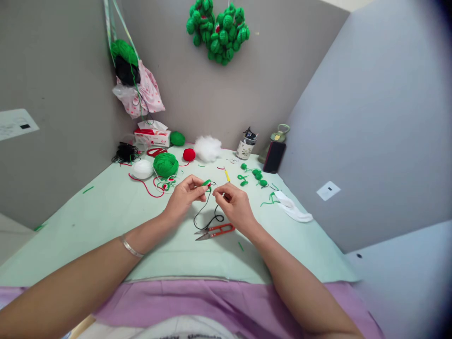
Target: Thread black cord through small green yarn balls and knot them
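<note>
Thread snips lie on the table; all positions relative to them. Left hand is beyond the snips and a bit left, forearm angled in from the near left, fingers curled, thumb and fingertips pinching a small green-and-red crochet piece. Piece sits beyond the snips, held clear of them. Right hand is just beyond the handle end, forearm slanting in from the near right, fingers bent, thumb and fingertips drawn together. Can't tell what, if anything, is between them. Hands face each other, small gap between fingertips. Black yarn drops from the piece and loops just beyond the snips. Yellow-handled tool: farther beyond the snips. Green yarn ball: beyond, left. Small green crochet pieces: beyond, right. White cloth: off right.
</note>
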`<action>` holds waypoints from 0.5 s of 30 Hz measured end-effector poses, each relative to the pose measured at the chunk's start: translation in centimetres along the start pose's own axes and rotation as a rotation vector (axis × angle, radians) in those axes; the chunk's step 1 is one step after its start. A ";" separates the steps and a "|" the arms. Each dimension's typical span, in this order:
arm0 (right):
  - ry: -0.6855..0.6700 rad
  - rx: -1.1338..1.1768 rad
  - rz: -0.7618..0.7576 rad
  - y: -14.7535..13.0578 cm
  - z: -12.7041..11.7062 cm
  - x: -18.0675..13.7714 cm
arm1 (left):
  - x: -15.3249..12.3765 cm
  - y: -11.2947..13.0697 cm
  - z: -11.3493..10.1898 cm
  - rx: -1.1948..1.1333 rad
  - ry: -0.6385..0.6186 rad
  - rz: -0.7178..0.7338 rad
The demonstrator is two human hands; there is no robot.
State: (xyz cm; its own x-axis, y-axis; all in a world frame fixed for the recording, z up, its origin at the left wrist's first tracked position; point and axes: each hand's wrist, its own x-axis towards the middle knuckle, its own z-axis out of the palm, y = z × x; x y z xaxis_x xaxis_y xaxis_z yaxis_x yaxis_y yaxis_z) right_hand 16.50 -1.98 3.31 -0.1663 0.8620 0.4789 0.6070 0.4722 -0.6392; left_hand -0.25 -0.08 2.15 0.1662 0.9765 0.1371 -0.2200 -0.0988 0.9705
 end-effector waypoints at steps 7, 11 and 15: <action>0.010 -0.018 -0.021 -0.2 0.2 -0.2 | -0.1 0.0 0.1 0.021 -0.003 0.008; -0.014 -0.051 -0.007 -0.2 0.3 -0.2 | -0.3 0.1 0.3 0.020 -0.004 0.002; 0.002 -0.011 0.009 0.1 0.4 -0.2 | -0.3 0.3 0.3 0.016 -0.008 -0.020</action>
State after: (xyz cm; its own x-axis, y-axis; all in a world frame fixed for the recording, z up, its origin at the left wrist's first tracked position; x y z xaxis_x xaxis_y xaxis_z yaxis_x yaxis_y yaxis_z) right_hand 16.29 -2.01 2.94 -0.1592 0.8658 0.4744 0.6170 0.4624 -0.6368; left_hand -0.08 -0.41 2.45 0.1787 0.9767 0.1189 -0.2009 -0.0820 0.9762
